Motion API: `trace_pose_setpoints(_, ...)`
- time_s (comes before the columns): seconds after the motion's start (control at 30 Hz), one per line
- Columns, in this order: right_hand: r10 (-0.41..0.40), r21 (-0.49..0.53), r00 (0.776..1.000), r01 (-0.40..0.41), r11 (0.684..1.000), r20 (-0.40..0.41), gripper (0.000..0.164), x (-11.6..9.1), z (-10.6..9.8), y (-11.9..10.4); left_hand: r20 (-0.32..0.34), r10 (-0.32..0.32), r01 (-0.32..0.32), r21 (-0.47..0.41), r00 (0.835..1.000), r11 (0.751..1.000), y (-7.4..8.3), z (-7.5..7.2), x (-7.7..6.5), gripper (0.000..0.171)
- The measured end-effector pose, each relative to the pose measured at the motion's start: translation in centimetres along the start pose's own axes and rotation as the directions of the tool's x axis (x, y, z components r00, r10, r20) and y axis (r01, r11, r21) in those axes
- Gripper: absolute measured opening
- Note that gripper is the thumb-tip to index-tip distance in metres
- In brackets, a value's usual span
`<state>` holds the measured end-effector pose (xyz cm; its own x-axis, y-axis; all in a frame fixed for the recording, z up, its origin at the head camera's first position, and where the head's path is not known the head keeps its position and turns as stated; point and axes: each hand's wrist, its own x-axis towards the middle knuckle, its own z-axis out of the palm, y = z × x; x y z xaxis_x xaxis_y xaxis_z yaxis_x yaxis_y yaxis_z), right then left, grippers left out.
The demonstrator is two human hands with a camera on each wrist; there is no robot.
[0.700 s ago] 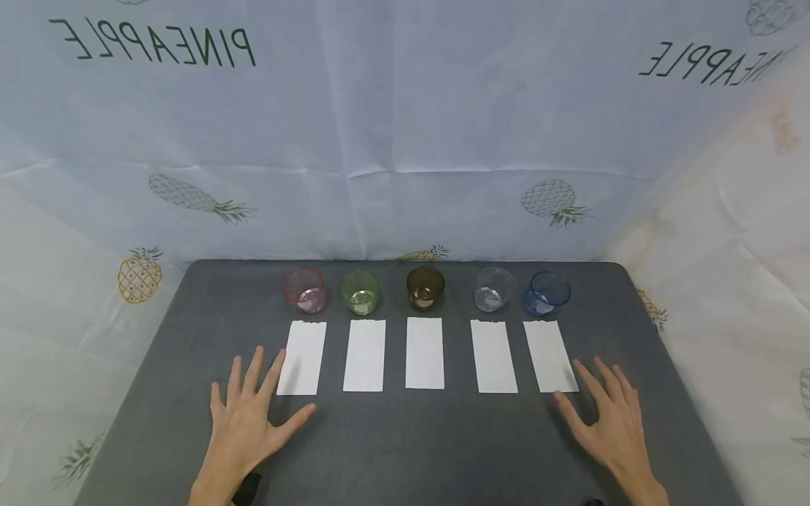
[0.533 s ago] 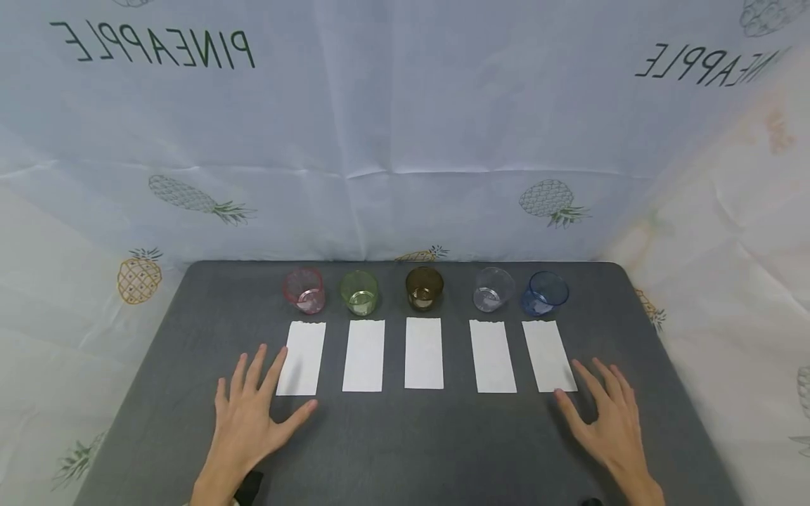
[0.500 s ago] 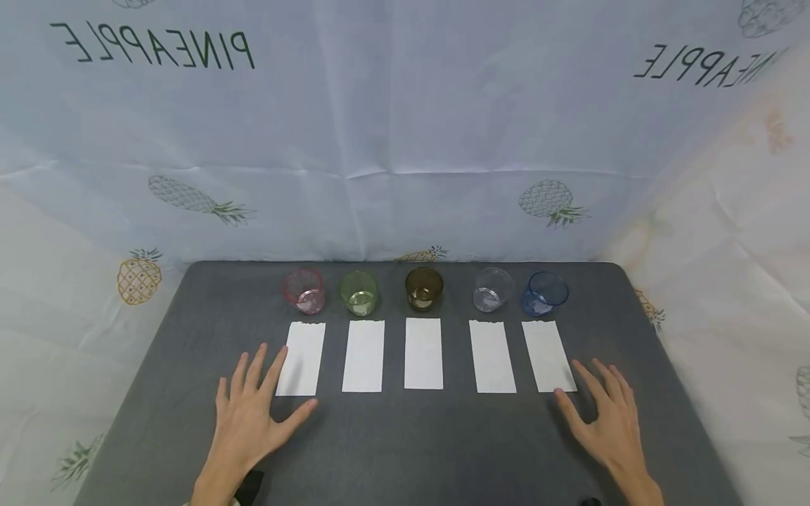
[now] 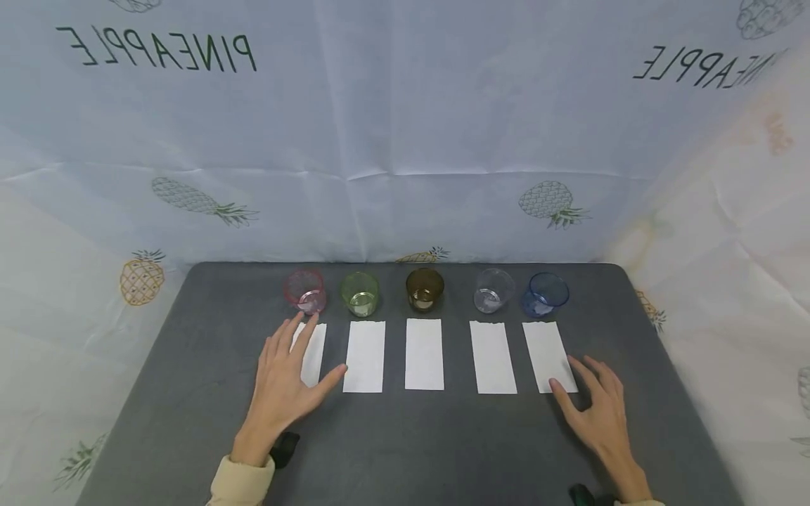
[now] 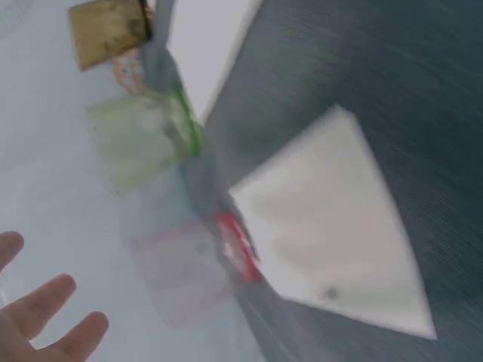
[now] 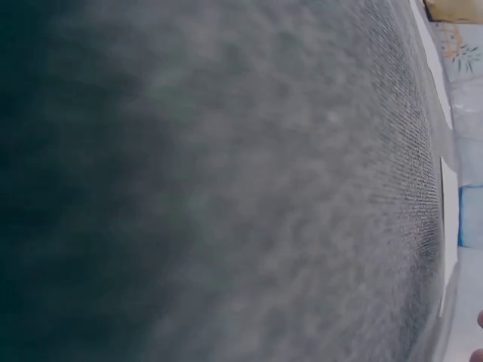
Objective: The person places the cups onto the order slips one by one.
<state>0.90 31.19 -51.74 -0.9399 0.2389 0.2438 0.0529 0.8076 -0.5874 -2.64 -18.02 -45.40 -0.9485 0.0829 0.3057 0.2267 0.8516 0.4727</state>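
My left hand (image 4: 281, 383) hovers over the leftmost white paper strip (image 4: 312, 357), hiding part of it, with fingers spread and nothing held. Its fingertips reach close to the pink glass (image 4: 305, 292); whether they touch cannot be told. In the left wrist view the pink glass (image 5: 189, 268) and that strip (image 5: 332, 226) are blurred, and the fingertips show at lower left. My right hand (image 4: 598, 407) is spread near the lower end of the rightmost paper strip (image 4: 549, 357), holding nothing. Behind that strip stands the blue glass (image 4: 545, 294).
Along the back of the dark table (image 4: 405, 450) also stand a green glass (image 4: 360, 293), a brown glass (image 4: 425, 289) and a clear glass (image 4: 494, 289). Before each lies a white strip, such as the middle one (image 4: 425, 355). A pineapple-print cloth (image 4: 443, 126) hangs behind.
My left hand has moved forward and to the right, from beside the leftmost strip to over it, near the pink glass. The right hand has shifted slightly left. Glasses and strips stay put.
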Motion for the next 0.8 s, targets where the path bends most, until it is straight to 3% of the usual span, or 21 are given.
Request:
trace_pose_setpoints(0.2, -0.004, -0.004, 1.0, 0.004, 1.0, 0.013, 0.057, 0.6, 0.7, 1.0, 0.006, 0.062, -0.061, -0.08, 0.998, 0.995, 2.7, 1.1, 2.6, 0.091)
trace_pose_setpoints(0.6, -0.129, -0.05, 0.991, 0.127, 0.991, -0.024, 0.067, 1.0, 1.7, 3.4, 0.06, 0.172, -0.153, -0.235, 0.983, 0.96, 8.2, 3.8, 7.2, 0.091)
trace_pose_setpoints(0.8, -0.129, -0.071, 0.991, 0.126, 0.99, -0.043, 0.069, 0.9, 2.2, 3.7, 0.099, 0.207, -0.172, -0.283, 0.973, 0.944, 10.8, 5.2, 9.5, 0.09)
